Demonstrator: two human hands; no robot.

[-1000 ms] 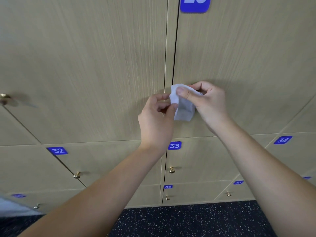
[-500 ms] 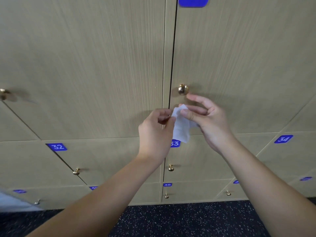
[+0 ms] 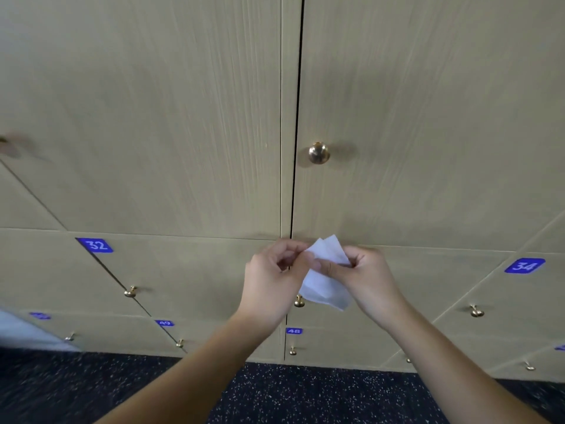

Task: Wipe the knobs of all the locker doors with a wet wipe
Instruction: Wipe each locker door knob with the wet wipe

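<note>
A white wet wipe [image 3: 324, 280] hangs between both hands in front of the lockers. My left hand [image 3: 272, 286] pinches its left edge and my right hand [image 3: 367, 280] grips its right side. A round brass knob [image 3: 318, 153] on the big upper door sits uncovered well above the hands. Just under the wipe, between the wrists, a smaller brass knob [image 3: 299, 301] shows on the door below. More small knobs sit on the door marked 32 [image 3: 130, 291] and the door marked 34 [image 3: 476, 311].
Beige wood-grain locker doors fill the view, with blue number plates 32 [image 3: 95, 245], 34 [image 3: 524, 265], 48 [image 3: 294, 331] and 49 [image 3: 164, 323]. The bottom row carries several small knobs [image 3: 293, 351]. Dark speckled floor [image 3: 275, 393] lies below. A blurred knob [image 3: 3, 142] sits at the far left.
Both hands have dropped with the wipe from the big upper knob down to the seam below it. That knob, covered a second ago, now stands bare.
</note>
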